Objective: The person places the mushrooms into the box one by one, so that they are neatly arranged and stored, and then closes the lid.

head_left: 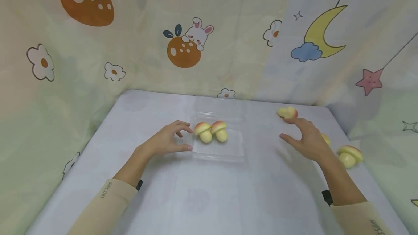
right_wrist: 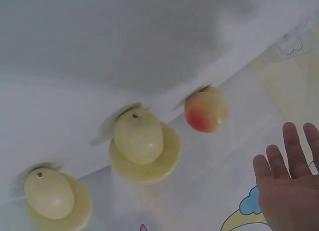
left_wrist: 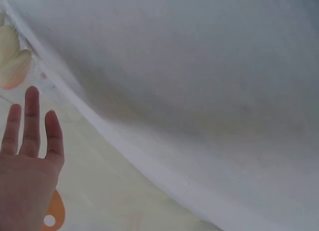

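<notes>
Two yellow toy mushrooms with reddish caps, a left mushroom [head_left: 204,132] and a right mushroom [head_left: 219,132], lie side by side in a clear plastic box [head_left: 233,148]. Its transparent lid [head_left: 222,108] is folded back. My left hand [head_left: 168,140] is at the box's left edge, thumb and fingers spread with nothing between them; whether it touches the box I cannot tell. On the right, my right hand [head_left: 305,139] has its fingers apart, just in front of a far mushroom [head_left: 287,112], and holds nothing. Contact with that mushroom is unclear.
A near mushroom [head_left: 349,156] sits by the table's right edge. Another mushroom [right_wrist: 142,146] shows fully in the right wrist view and is mostly hidden behind my right hand in the head view. Patterned cloth [head_left: 241,46] hangs around the white table [head_left: 202,198].
</notes>
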`<state>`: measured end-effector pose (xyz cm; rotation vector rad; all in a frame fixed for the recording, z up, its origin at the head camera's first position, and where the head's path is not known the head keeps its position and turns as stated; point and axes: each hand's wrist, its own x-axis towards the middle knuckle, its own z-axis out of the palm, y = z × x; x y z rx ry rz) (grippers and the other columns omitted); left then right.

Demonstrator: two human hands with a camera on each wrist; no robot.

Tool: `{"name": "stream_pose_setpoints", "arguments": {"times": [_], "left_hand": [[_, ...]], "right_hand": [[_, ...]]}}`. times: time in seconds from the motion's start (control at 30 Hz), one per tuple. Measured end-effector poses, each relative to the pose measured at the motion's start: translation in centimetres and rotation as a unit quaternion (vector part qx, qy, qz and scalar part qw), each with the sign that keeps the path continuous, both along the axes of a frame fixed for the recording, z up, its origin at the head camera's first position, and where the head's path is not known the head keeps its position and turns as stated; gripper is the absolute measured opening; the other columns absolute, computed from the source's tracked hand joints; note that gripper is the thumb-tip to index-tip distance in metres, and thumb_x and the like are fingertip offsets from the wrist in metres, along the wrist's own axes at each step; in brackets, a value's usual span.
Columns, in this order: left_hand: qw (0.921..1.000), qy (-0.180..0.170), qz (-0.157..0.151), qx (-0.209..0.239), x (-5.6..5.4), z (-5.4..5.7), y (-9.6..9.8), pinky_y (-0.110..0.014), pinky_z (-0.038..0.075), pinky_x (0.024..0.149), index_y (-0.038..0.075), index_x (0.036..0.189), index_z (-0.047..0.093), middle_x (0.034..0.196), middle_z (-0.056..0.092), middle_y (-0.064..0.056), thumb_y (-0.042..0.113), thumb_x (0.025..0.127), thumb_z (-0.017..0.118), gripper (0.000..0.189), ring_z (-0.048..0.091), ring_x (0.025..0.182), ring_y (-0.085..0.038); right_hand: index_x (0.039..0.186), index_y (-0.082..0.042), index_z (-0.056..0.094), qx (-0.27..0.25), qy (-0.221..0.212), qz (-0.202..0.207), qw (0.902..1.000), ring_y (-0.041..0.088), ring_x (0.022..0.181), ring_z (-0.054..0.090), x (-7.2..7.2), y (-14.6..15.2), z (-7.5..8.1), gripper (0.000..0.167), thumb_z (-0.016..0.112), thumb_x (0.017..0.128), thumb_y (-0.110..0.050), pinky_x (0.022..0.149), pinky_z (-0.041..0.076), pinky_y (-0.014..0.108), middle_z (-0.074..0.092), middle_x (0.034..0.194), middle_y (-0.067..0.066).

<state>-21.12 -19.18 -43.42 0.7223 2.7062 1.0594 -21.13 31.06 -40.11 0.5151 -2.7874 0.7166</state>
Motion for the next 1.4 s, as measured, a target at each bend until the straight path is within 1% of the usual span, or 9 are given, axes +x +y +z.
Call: {"name": "stream_pose_setpoints", "arguments": {"times": [0.13, 0.3, 0.37, 0.53, 0.63, 0.83, 1.0, 1.17, 1.4], "left_hand": [[1.0000, 0.001, -0.002, -0.003, 0.0, -0.1, 0.2, -0.051, 0.051, 0.097, 0.021, 0.134, 0.064, 0.155, 0.048, 0.000, 0.051, 0.083, 0.083, 0.062, 0.065, 0.114, -0.026], [1.0000, 0.002, -0.001, -0.005, 0.0, 0.0, 0.2, -0.047, 0.052, 0.095, 0.022, 0.134, 0.064, 0.154, 0.048, 0.002, 0.051, 0.084, 0.083, 0.061, 0.064, 0.115, -0.025], [1.0000, 0.002, 0.000, -0.002, 0.0, 0.0, 0.2, -0.047, 0.052, 0.094, 0.021, 0.133, 0.065, 0.154, 0.048, 0.001, 0.049, 0.084, 0.084, 0.060, 0.064, 0.115, -0.025], [1.0000, -0.001, 0.000, -0.005, -0.1, 0.2, 0.3, -0.048, 0.052, 0.094, 0.020, 0.133, 0.065, 0.154, 0.048, 0.000, 0.049, 0.084, 0.084, 0.060, 0.065, 0.115, -0.026], [1.0000, -0.002, 0.001, -0.006, 0.0, 0.3, 0.4, -0.050, 0.052, 0.096, 0.020, 0.134, 0.065, 0.154, 0.048, 0.000, 0.049, 0.084, 0.084, 0.061, 0.065, 0.115, -0.026], [1.0000, 0.005, -0.003, -0.006, 0.1, 0.4, 0.4, -0.052, 0.052, 0.094, 0.018, 0.134, 0.064, 0.155, 0.048, -0.006, 0.049, 0.085, 0.083, 0.062, 0.065, 0.115, -0.029], [0.9999, 0.007, 0.005, -0.012, 0.0, 0.3, 0.3, -0.050, 0.052, 0.095, 0.020, 0.133, 0.065, 0.155, 0.048, -0.003, 0.050, 0.084, 0.084, 0.061, 0.065, 0.115, -0.027], [0.9999, 0.003, 0.006, -0.011, -0.2, 0.0, 0.3, -0.050, 0.051, 0.096, 0.021, 0.133, 0.065, 0.155, 0.048, -0.002, 0.051, 0.083, 0.084, 0.061, 0.065, 0.115, -0.026], [1.0000, 0.000, 0.007, -0.005, 0.1, 0.3, 0.5, -0.051, 0.051, 0.095, 0.019, 0.133, 0.065, 0.155, 0.048, -0.004, 0.049, 0.083, 0.085, 0.061, 0.065, 0.115, -0.027]], "right_hand": [[0.136, -0.002, 0.058, 0.013, -0.007, -0.011, 0.9998, 0.055, 0.132, 0.043, 0.2, 1.1, -0.1, 0.058, 0.078, 0.092, -0.034, 0.102, 0.033, 0.072, 0.056, 0.139, 0.027], [0.138, -0.002, 0.056, 0.014, -0.018, -0.033, 0.9992, 0.062, 0.134, 0.035, 0.4, 2.3, -0.1, 0.060, 0.078, 0.092, -0.035, 0.102, 0.029, 0.076, 0.047, 0.144, 0.035], [0.139, -0.001, 0.056, 0.013, -0.016, -0.039, 0.9990, 0.063, 0.133, 0.034, 0.3, 2.7, -0.2, 0.062, 0.078, 0.092, -0.034, 0.102, 0.028, 0.077, 0.047, 0.142, 0.036], [0.143, 0.002, 0.049, 0.021, -0.008, -0.073, 0.9971, 0.066, 0.128, 0.033, 0.1, 4.3, -1.0, 0.068, 0.076, 0.093, -0.036, 0.091, 0.025, 0.080, 0.047, 0.137, 0.035], [0.145, 0.001, 0.046, 0.019, -0.008, -0.091, 0.9957, 0.066, 0.127, 0.031, 0.2, 5.3, -1.6, 0.070, 0.074, 0.094, -0.038, 0.087, 0.025, 0.080, 0.045, 0.140, 0.034], [0.141, 0.004, 0.048, 0.004, 0.007, -0.086, 0.9963, 0.068, 0.124, 0.033, 0.3, 6.6, -2.2, 0.067, 0.076, 0.092, -0.032, 0.091, 0.023, 0.082, 0.042, 0.142, 0.038], [0.142, 0.007, 0.046, -0.002, 0.000, -0.086, 0.9963, 0.067, 0.127, 0.032, 0.3, 7.1, -2.4, 0.070, 0.077, 0.092, -0.030, 0.095, 0.026, 0.080, 0.038, 0.145, 0.039], [0.146, 0.009, 0.041, -0.006, -0.022, -0.100, 0.9947, 0.067, 0.134, 0.026, 0.7, 7.4, -2.6, 0.074, 0.076, 0.093, -0.030, 0.100, 0.026, 0.080, 0.028, 0.151, 0.041], [0.153, 0.008, 0.029, -0.013, -0.046, -0.132, 0.9902, 0.071, 0.136, 0.020, 0.9, 8.2, -3.5, 0.089, 0.076, 0.093, -0.037, 0.100, 0.025, 0.082, 0.011, 0.160, 0.040]]}}
